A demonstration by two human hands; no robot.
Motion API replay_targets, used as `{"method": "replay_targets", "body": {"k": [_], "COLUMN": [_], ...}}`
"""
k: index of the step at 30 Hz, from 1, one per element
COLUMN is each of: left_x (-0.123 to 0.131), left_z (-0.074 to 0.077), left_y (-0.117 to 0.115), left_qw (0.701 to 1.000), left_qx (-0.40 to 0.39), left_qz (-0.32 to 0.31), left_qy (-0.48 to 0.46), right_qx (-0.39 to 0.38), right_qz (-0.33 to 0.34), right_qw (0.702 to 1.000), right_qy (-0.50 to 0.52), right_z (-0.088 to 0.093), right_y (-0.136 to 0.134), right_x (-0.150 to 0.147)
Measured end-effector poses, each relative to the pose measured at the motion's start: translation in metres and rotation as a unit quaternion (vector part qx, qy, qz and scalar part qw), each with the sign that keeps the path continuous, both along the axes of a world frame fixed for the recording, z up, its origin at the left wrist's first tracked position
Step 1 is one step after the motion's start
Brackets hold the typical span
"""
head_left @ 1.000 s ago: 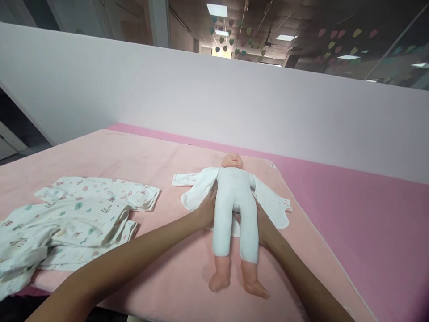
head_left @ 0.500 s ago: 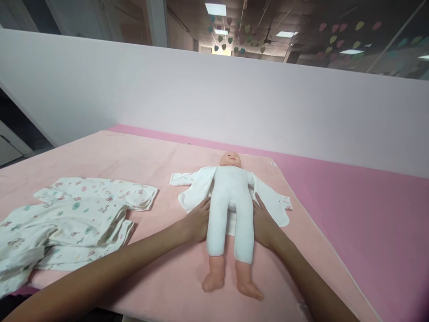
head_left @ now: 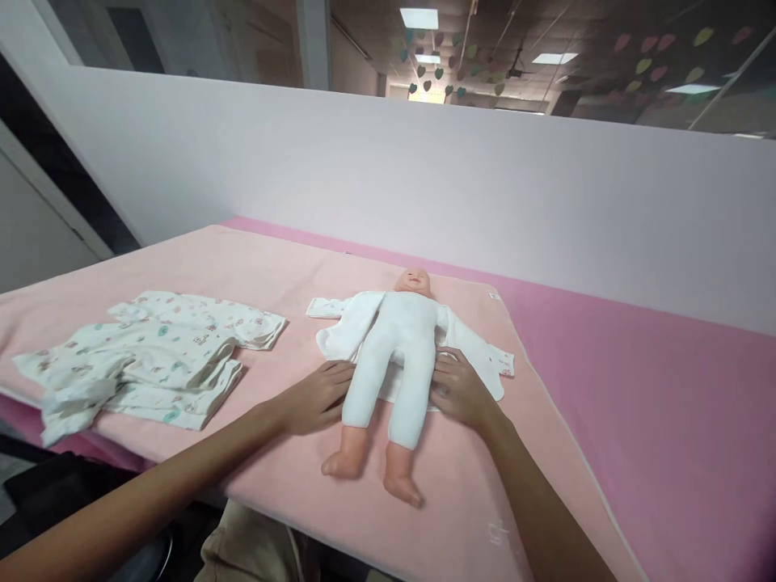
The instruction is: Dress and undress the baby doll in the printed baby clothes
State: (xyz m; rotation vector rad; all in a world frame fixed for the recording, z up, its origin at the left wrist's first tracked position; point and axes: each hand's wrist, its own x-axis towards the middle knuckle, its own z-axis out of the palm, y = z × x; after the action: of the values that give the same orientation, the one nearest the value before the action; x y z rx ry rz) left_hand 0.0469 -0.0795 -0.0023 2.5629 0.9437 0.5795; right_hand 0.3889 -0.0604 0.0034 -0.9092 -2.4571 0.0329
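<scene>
A baby doll [head_left: 394, 327] with a white cloth body lies face up, its feet toward me. Spread beneath it is a white baby shirt [head_left: 352, 327] with patterned cuffs; its sleeves reach out on both sides, and the doll's arms do not show. My left hand [head_left: 318, 396] rests beside the doll's thigh, fingers loosely stretched, their tips at the leg and the shirt's lower edge. On the other side my right hand [head_left: 461, 390] has its fingers bent against the doll's hip and thigh, thumb below; the fingertips are partly hidden.
Patterned baby clothes [head_left: 182, 347] lie loosely folded at the left, partly over the table edge. A pink mat [head_left: 291, 477] covers much of the darker pink surface [head_left: 655, 388]. Behind rises a white partition [head_left: 454, 178] with glass above. Khaki-clad legs [head_left: 255, 546] show below the front edge.
The doll's legs and hips have swung left, so its body lies more slanted. My left hand has shifted outward from the thigh, and the right has followed the hip leftward. The view has shifted slightly.
</scene>
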Motion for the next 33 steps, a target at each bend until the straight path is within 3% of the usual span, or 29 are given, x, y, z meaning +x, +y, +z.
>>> {"method": "replay_targets", "body": {"k": [2, 8, 15, 18, 21, 23, 27, 33], "left_x": [-0.003, 0.000, -0.005, -0.015, -0.025, -0.028, -0.031, -0.045], "left_z": [0.003, 0.007, -0.007, -0.009, -0.008, -0.009, -0.016, -0.012], "left_y": [-0.005, -0.010, -0.010, 0.008, 0.037, 0.055, 0.073, 0.069], "left_qw": [1.000, 0.997, 0.975, 0.940, 0.915, 0.910, 0.913, 0.903], "left_qx": [0.014, 0.033, 0.082, 0.100, 0.064, 0.026, -0.004, -0.120], "left_qz": [-0.002, 0.069, 0.193, 0.311, 0.398, 0.413, 0.403, 0.400], "left_qy": [0.006, 0.002, -0.079, -0.094, -0.036, 0.020, 0.060, -0.100], "right_qx": [-0.009, -0.026, -0.071, -0.064, -0.049, -0.068, -0.133, -0.214], "right_qz": [0.008, 0.013, -0.026, -0.168, -0.376, -0.460, -0.510, -0.566], "right_qw": [0.999, 0.995, 0.993, 0.974, 0.912, 0.875, 0.846, 0.791], "right_qy": [0.033, 0.097, 0.090, 0.136, 0.155, 0.132, 0.084, 0.084], "right_z": [-0.001, 0.001, 0.012, 0.019, 0.020, 0.013, -0.006, -0.010], "right_y": [0.000, -0.003, -0.007, -0.008, -0.013, -0.018, -0.029, -0.028], "right_x": [0.002, 0.003, 0.005, 0.019, 0.038, 0.048, 0.056, 0.056]}}
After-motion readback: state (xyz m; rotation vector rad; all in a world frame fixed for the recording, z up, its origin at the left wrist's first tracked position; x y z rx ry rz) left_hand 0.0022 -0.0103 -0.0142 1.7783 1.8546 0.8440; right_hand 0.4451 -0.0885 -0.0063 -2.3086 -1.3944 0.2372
